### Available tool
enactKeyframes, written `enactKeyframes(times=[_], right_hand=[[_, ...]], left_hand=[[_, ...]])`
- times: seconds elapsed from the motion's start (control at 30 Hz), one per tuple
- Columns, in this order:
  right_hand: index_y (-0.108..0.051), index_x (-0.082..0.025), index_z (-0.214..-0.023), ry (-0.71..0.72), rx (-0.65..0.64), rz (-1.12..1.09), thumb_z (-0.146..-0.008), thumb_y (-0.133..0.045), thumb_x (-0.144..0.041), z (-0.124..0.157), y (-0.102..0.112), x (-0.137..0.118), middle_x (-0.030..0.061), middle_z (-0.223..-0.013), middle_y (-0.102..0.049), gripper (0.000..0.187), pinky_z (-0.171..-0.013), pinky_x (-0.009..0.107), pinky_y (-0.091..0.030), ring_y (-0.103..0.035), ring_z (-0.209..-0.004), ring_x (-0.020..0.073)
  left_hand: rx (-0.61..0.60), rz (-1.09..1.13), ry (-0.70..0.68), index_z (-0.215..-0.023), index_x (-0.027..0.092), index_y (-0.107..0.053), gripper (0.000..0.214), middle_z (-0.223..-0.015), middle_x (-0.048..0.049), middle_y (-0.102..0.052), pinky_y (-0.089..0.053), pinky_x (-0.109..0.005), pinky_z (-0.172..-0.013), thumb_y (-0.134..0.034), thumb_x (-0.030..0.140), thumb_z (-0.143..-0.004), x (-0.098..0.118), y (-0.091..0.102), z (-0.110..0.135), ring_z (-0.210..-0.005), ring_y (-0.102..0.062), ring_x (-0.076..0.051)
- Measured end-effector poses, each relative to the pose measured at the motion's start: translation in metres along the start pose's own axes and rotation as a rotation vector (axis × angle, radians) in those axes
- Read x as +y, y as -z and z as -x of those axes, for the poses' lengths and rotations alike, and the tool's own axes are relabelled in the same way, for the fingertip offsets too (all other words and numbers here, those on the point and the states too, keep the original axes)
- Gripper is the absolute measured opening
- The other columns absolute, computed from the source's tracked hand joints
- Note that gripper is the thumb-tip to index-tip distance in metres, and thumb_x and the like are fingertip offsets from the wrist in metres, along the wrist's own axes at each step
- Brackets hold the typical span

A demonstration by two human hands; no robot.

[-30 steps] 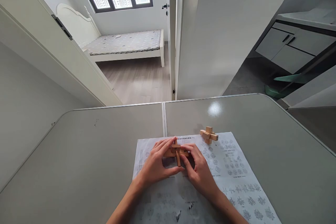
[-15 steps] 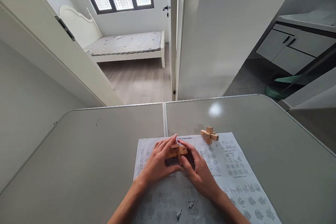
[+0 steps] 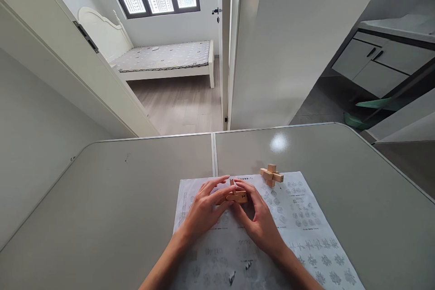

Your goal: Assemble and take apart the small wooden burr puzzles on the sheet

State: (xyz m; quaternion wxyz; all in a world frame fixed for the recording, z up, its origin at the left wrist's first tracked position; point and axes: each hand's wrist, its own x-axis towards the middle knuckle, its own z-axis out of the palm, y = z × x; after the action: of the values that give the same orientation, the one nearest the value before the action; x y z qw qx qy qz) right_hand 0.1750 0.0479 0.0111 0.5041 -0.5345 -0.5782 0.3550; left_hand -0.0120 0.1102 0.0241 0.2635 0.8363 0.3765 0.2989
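Between my two hands are wooden burr puzzle pieces (image 3: 239,196), one marked with a dark "2" at its right end. My left hand (image 3: 205,206) pinches them from the left, thumb in front and fingers behind. From the right, my right hand (image 3: 256,217) grips the same pieces with thumb and fingertips. One narrow piece sticks up between the fingers; the rest is partly hidden. Under both hands lies a printed sheet (image 3: 316,235) with rows of puzzle drawings. An assembled wooden burr puzzle (image 3: 271,175) stands at the sheet's upper edge, right of my hands.
The grey table (image 3: 102,208) has a pale seam (image 3: 214,154) down its middle and a raised light rim. Two small dark scraps (image 3: 231,278) show on the sheet near me. Beyond the table are a doorway, a bed (image 3: 166,56) and a wall.
The pieces have turned in my hands, so the numbered one now lies lower and more to the right. My left thumb and fingers have closed in on them.
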Motion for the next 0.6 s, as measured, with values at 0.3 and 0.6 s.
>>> enactKeyframes(times=[0.3, 0.6], right_hand=[[-0.054, -0.028, -0.140, -0.067, 0.011, -0.006, -0.101, -0.062, -0.037, 0.001, 0.000, 0.004, 0.0115, -0.143, -0.062, 0.042, -0.112, 0.049, -0.052, -0.060, -0.132, 0.0306], [-0.045, -0.028, -0.150, -0.110, 0.031, -0.083, -0.100, -0.061, -0.031, 0.004, -0.002, 0.011, 0.0122, -0.144, -0.062, 0.053, -0.110, 0.050, -0.054, -0.066, -0.126, 0.0289]], left_hand=[[0.072, 0.019, -0.126, -0.110, 0.030, -0.074, 0.014, -0.115, -0.0021, -0.079, -0.056, -0.040, -0.100, -0.064, 0.025, -0.102, 0.002, -0.001, -0.003, -0.111, -0.072, -0.021], [0.008, 0.049, -0.107, -0.111, 0.027, -0.070, 0.013, -0.122, -0.0046, -0.080, -0.055, -0.041, -0.100, -0.060, 0.022, -0.104, 0.004, -0.001, -0.003, -0.112, -0.074, -0.022]])
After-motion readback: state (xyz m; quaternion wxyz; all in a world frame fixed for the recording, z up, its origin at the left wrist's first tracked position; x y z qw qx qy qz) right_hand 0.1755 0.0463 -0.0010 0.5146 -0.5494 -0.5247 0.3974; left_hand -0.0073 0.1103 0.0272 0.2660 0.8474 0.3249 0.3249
